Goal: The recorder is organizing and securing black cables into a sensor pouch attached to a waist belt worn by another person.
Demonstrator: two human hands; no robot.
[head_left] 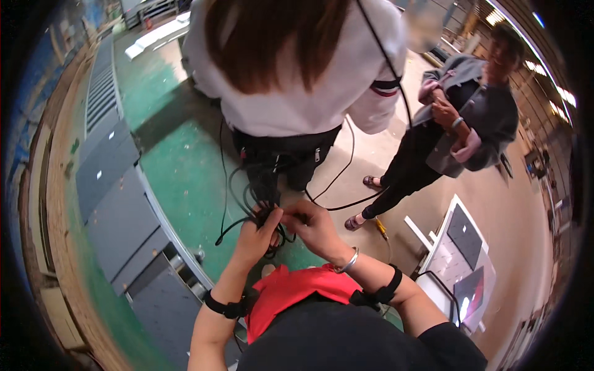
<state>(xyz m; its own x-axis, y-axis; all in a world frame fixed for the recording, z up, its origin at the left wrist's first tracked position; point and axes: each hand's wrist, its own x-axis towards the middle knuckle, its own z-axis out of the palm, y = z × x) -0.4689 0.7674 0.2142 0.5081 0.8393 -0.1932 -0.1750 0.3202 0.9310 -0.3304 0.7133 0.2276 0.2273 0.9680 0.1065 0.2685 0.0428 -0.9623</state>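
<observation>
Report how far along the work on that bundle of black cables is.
Done: nothing clearly finished; several loops of the black cables hang loose. In hand: the left hand and right hand both pinch the bundle close together, beside a person in a white top. Left: the loose strands trailing over the green floor remain ungathered.

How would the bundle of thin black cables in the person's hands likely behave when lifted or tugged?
The black cables look floppy: they hang in loose loops. Probably light, since the left hand and right hand pinch them with fingertips. Likely to snag, as the strands cross.
</observation>
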